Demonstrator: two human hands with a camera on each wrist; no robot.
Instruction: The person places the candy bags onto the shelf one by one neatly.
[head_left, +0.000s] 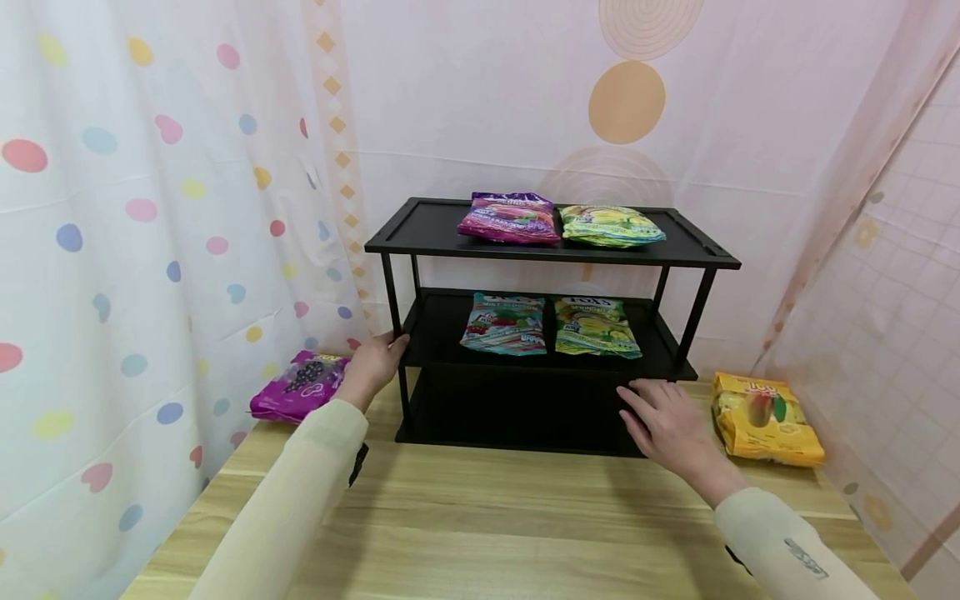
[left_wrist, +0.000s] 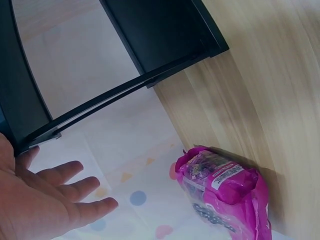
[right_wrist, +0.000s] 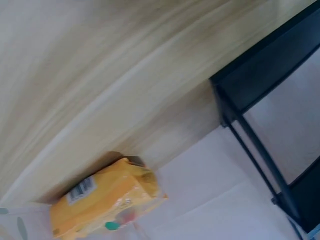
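Observation:
A black three-tier shelf rack stands on the wooden table. My left hand holds the left front corner of its middle shelf; in the left wrist view the other fingers spread out below that corner. Near the rack's right front, below the middle shelf, my right hand has loosely bent, spread fingers and holds nothing. The top shelf bears a purple candy bag and a yellow-green one. On the middle shelf lie a teal candy bag and another yellow-green bag.
Left of the rack, a purple bag with a grape picture lies on the table. A yellow bag with a mango picture lies to the right. Patterned curtains hang behind and at both sides.

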